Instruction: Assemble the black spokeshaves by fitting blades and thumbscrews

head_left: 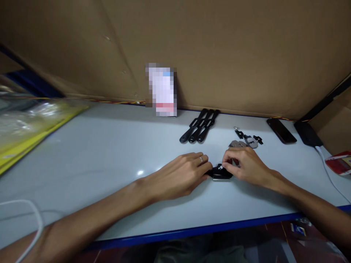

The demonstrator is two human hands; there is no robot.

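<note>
You have three black straps (199, 126) lying side by side at the back of the table (109, 153), one black piece (219, 172) between your two hands, two dark phones (281, 130) at the right, and one heap of small metal parts (246, 140), too jumbled to count.

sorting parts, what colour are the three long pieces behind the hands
Black, clearest in the head view.

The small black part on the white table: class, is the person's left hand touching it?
Touching. The head view shows the left hand fingertips meeting the small black part at its left end, no gap visible.
</note>
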